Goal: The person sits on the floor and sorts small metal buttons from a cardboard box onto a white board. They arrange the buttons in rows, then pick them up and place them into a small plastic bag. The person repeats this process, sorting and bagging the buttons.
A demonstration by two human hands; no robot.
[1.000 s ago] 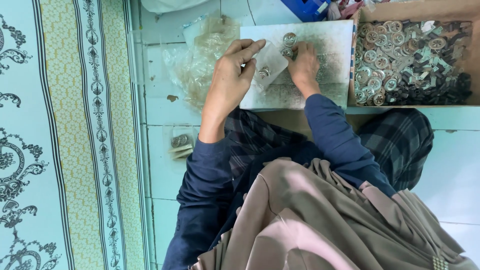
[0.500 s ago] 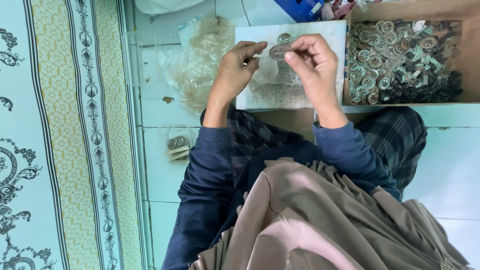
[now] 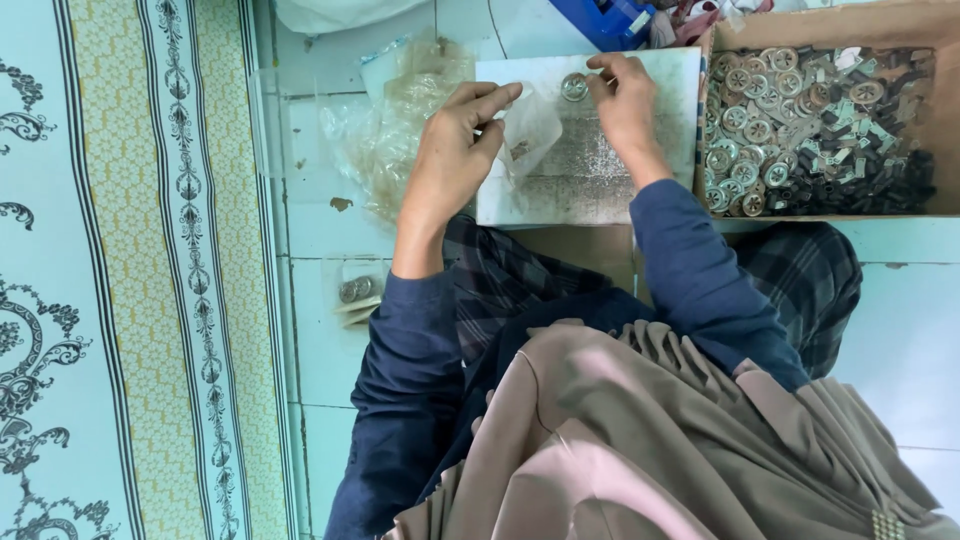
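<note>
Only the head view, looking straight down. Left hand (image 3: 450,160), upper middle of the frame, fingers drawn together and pinching a small clear plastic bag (image 3: 528,135) by its edge; the bag hangs open toward the right, something small and dark inside, too small to tell. Right hand (image 3: 628,100), upper centre-right, fingertips pressed together on a round metal disc (image 3: 574,87), held just above the bag's upper right edge; disc and bag near each other, can't tell if touching. Both hands sit over a pale work board (image 3: 600,180) with a grainy, speckled surface, lying on the tiled floor (image 3: 310,230).

Cardboard box (image 3: 940,130) at upper right, touching the board's right edge, filled with more round metal parts and dark small pieces, mixed. Pile of crumpled clear bags (image 3: 400,130) at upper centre-left, just beside the board's left edge, partly behind the left wrist. Two small round metal pieces (image 3: 355,290) on a scrap of paper on the tiles, mid-left, well apart from the hands. Patterned mat (image 3: 130,300) fills the left third of the frame. Blue object (image 3: 605,18) at the top edge, cut off. Navy sleeves, plaid cloth across the lap, beige garment filling the bottom centre.
</note>
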